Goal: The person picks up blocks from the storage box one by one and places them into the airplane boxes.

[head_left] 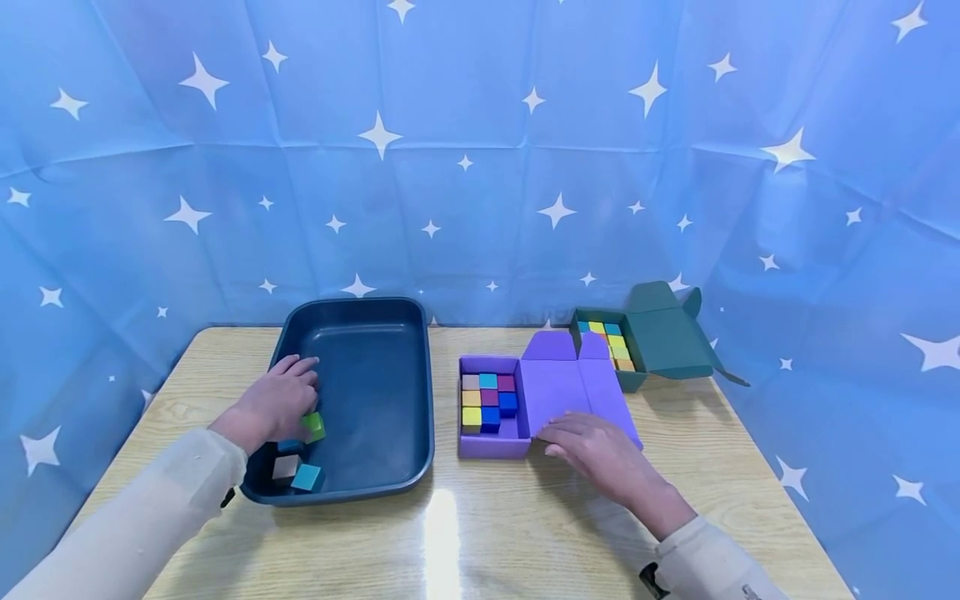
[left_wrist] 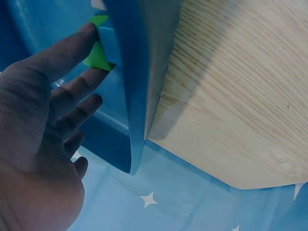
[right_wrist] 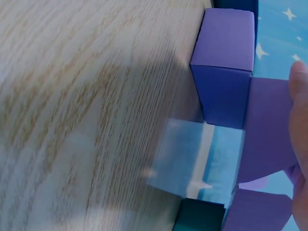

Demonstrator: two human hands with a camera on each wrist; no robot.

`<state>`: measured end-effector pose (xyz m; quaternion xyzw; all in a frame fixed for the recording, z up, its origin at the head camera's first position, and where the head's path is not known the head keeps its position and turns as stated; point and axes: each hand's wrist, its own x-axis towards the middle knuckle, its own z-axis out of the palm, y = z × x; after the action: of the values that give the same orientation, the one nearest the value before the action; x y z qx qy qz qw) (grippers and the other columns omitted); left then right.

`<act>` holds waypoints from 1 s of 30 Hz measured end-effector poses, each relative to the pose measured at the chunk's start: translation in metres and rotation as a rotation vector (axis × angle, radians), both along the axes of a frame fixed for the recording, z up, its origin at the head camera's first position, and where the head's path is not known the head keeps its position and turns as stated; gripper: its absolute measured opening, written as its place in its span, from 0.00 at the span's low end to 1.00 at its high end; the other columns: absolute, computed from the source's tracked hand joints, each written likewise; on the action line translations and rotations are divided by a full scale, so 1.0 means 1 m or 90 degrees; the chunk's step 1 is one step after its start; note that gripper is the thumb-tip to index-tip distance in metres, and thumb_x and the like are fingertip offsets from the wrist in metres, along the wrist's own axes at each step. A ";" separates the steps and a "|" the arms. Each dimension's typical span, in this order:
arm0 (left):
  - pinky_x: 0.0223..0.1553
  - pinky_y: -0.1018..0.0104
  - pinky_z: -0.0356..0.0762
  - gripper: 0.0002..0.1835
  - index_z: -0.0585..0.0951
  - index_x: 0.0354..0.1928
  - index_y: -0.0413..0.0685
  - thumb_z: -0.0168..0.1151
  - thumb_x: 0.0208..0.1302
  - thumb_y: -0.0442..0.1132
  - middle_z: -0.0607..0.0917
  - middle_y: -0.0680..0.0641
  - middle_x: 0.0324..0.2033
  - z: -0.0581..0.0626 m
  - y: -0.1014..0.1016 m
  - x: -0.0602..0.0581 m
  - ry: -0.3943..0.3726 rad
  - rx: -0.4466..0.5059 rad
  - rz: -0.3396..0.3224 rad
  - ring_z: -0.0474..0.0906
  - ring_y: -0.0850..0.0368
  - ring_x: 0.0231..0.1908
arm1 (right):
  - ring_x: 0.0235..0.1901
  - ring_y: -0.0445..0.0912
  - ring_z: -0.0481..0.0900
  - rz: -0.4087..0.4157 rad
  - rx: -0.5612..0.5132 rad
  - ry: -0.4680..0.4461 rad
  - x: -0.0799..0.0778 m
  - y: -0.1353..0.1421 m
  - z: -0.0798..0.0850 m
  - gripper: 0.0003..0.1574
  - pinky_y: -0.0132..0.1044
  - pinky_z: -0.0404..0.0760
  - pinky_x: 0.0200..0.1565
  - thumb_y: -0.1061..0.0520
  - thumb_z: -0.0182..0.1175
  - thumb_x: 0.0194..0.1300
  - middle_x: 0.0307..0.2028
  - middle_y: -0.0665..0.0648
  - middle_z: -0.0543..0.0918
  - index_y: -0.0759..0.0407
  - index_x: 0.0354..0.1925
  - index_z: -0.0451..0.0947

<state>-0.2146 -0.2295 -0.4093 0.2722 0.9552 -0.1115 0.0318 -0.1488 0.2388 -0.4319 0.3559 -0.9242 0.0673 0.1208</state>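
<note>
My left hand [head_left: 279, 404] reaches into the left side of a dark blue tray [head_left: 367, 492]. Its thumb and index finger pinch a green block [left_wrist: 98, 55], also visible below the fingers in the head view. A blue block [head_left: 289, 447], a beige block [head_left: 286, 469] and a teal block [head_left: 307, 477] lie close by in the tray's near left corner. My right hand [head_left: 600, 454] rests at the near edge of the opened lid of a purple box [head_left: 495, 448]. Rows of coloured blocks [head_left: 489, 398] sit inside that box, with a gap at its near right corner.
Behind the purple lid stands a dark green box [head_left: 632, 382], its lid [head_left: 667, 337] folded open to the right, with yellow, teal and orange blocks [head_left: 617, 342] inside. The wooden table [head_left: 360, 550] is backed by a blue star-patterned cloth [head_left: 465, 208].
</note>
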 end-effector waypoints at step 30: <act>0.74 0.39 0.50 0.14 0.86 0.35 0.49 0.72 0.50 0.50 0.83 0.43 0.54 0.033 0.040 -0.024 0.051 0.144 -0.014 0.59 0.39 0.71 | 0.53 0.45 0.83 -0.006 -0.006 -0.006 0.001 0.000 0.001 0.16 0.44 0.81 0.58 0.47 0.57 0.69 0.48 0.47 0.87 0.48 0.51 0.84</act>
<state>-0.2382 -0.1890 -0.3761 0.2798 0.9592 -0.0144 -0.0383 -0.1474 0.2384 -0.4305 0.3506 -0.9261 0.0727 0.1187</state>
